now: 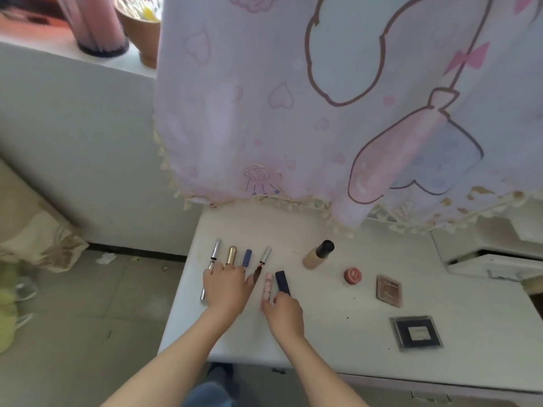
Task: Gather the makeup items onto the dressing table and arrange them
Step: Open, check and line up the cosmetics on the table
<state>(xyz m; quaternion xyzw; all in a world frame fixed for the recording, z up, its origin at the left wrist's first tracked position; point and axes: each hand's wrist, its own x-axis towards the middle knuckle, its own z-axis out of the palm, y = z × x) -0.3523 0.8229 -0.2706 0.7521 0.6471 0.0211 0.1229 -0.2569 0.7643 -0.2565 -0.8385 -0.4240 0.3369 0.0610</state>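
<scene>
While the left hand (227, 286) lies flat with its fingers spread and straight, it rests across a row of slim makeup tubes on the white worktop (338, 333). From nine o'clock toward three the row runs: a long silver pen-shaped tube (216, 249), a short gold metal lipstick tube (231, 254), a small blue tube (247, 257) and a brown lip gloss with a silver cap (263, 261). All four point roughly toward twelve o'clock, their far ends showing beyond the fingertips.

Just at three o'clock of that hand lie a pale pink patterned tube (268, 284) and a dark navy lipstick tube (282, 282), side by side. The right hand (283, 314) meets their near ends with bent fingers — whether it grips them or only touches them cannot be told.

Farther toward three o'clock, apart from the hands, a beige foundation bottle with a black cap (317, 255) lies on its side, then a small round red pot (352, 276), a brown rectangular compact (388, 290) and, toward four o'clock, a black square compact in a clear case (416, 332).

At twelve o'clock a pink cartoon-printed curtain with a tasselled hem (293, 113) hangs over the worktop's far edge.
</scene>
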